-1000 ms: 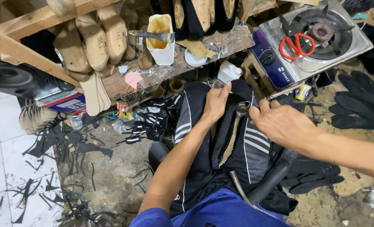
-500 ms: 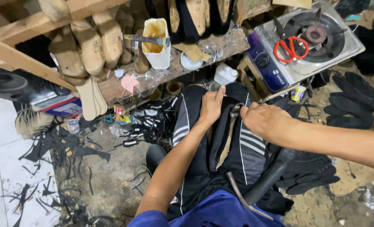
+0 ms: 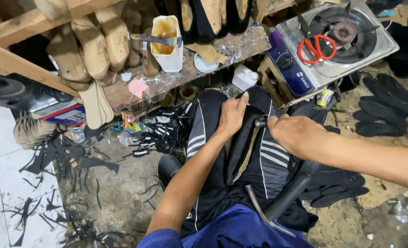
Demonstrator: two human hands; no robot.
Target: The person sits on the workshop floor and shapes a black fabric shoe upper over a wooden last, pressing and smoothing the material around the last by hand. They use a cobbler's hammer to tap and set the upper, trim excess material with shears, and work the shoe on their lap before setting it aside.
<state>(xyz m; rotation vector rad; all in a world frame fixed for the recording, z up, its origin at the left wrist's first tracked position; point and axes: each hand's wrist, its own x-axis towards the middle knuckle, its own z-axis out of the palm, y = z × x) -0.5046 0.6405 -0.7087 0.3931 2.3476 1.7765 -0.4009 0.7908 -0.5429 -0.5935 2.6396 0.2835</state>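
Two bare hands are at work over the lap, right in the middle of the scene. The left hand [image 3: 233, 115] lies flat with fingers stretched out, pressing down on the far end of a black shoe piece [image 3: 240, 147] that rests lengthwise on the knees, its pale tan inner side showing along one edge. The right hand [image 3: 296, 134] is curled into a closed grip around a small dark metal tool [image 3: 260, 122], whose rounded end touches the shoe piece just beside the left hand's thumb. What kind of tool it is, I cannot tell. Near the body, a hammer [image 3: 277, 202] with a black handle lies across the right thigh, untouched.

On the far side, a worn wooden shelf [image 3: 240, 46] carries a white pot [image 3: 167, 43] of yellow glue with a brush across it, and wooden shoe forms [image 3: 98, 46] hang to its left. Far right, a small gas stove [image 3: 337, 41] has red scissors [image 3: 316, 48] lying on its burner. Right of the knees, a stack of black soles [image 3: 387, 103] sits on the dirt floor. Left, black scraps [image 3: 75, 165] litter the ground.
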